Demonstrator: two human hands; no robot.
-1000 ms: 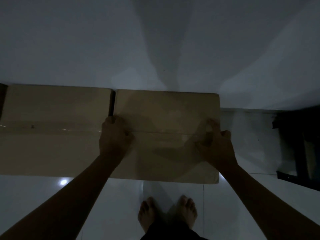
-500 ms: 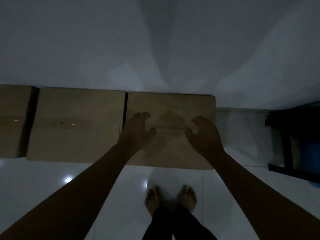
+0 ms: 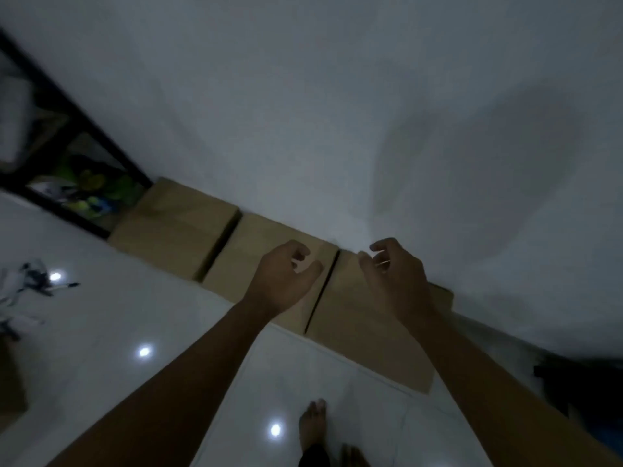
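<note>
**Item: row of three cardboard boxes, floor, against wall.**

- Location: the end cardboard box (image 3: 357, 338) sits on the white tiled floor (image 3: 118, 325), its back against the wall (image 3: 303, 96). The middle cardboard box (image 3: 249, 261) stands just beside it across a narrow dark gap. The far cardboard box (image 3: 175, 224) is next in line, close to a black rack (image 3: 77, 109).
- Left hand (image 3: 283, 281): held above the middle box near the gap. Its grip is loose, with the fingers half curled around nothing.
- Right hand (image 3: 394, 278): held above the end box. Its grip is likewise loose and empty, and no contact with the cardboard can be made out.
- Other: one bare foot (image 3: 312, 426) is on the tiles in front of the row, and blurred small clutter (image 3: 30, 281) lies on the floor at the left.

**Progress (judged):** The end box appears placed, flush with the wall and in line with its neighbours. The hands are off it, so setting it down looks done. Nothing more on this box shows as pending. Whether more boxes are to follow cannot be told.

**Change from earlier frames:** One second ago both hands pressed on the end box's top at its taped seam. Half a second ago they had lifted clear with the fingers curled. Now they hang higher and closer together, and the left hand has drifted over the neighbouring box. The view has swung left and tilted, bringing the far box and the rack into sight. The boxes themselves look unmoved.
</note>
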